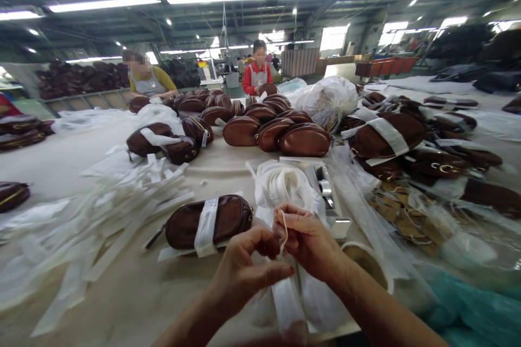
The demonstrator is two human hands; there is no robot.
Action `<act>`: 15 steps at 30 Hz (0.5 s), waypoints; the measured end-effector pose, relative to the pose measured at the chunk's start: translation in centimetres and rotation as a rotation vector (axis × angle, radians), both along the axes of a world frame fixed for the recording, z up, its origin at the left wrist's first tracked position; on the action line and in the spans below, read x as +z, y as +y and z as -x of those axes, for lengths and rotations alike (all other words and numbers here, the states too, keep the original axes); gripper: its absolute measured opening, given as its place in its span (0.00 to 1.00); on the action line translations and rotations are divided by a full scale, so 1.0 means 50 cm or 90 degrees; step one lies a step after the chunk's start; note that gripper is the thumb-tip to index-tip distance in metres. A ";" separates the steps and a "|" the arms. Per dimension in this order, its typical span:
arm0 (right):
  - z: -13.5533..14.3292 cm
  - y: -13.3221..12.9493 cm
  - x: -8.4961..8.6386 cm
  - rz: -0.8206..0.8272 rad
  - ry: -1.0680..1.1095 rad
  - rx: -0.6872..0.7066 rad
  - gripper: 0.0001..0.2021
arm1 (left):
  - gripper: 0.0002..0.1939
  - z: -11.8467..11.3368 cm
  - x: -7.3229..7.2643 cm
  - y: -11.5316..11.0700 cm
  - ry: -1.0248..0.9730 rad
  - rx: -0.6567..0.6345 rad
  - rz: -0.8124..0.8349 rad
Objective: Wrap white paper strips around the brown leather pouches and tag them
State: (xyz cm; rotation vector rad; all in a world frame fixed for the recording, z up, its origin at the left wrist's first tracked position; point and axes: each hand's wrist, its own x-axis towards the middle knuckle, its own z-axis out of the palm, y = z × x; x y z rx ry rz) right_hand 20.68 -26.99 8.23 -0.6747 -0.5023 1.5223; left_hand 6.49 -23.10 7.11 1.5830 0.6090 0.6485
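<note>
My left hand (254, 260) and my right hand (303, 233) meet low in the centre, fingers pinched on a thin cream string (284, 230) that loops up between them. Just left of them lies a brown oval bag (232, 217) with a white paper band (207, 226) around its middle. Behind my hands is a coil of white strip (285, 181), beside a metal tape dispenser (325, 192). Whether the string is tied to anything is hidden by my fingers.
Loose white strips (118, 222) cover the left. Brown bags (305, 140) stand in rows behind; banded bags (382, 135) are piled at right, near brown tags (402, 217). A cardboard roll (366, 263) is by my right forearm. Two people (257, 76) work across the table.
</note>
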 end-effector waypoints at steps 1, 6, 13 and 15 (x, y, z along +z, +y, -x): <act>0.007 0.004 -0.002 0.005 0.001 0.002 0.13 | 0.14 0.009 0.000 0.003 0.003 -0.009 0.009; 0.046 0.024 -0.018 0.014 -0.038 -0.024 0.12 | 0.14 0.047 -0.016 0.024 0.028 0.019 0.004; 0.103 0.046 -0.039 0.050 -0.084 -0.057 0.11 | 0.11 0.109 -0.033 0.041 0.072 0.008 -0.072; 0.120 0.054 -0.041 0.053 -0.104 -0.057 0.11 | 0.12 0.121 -0.038 0.043 0.092 0.034 -0.080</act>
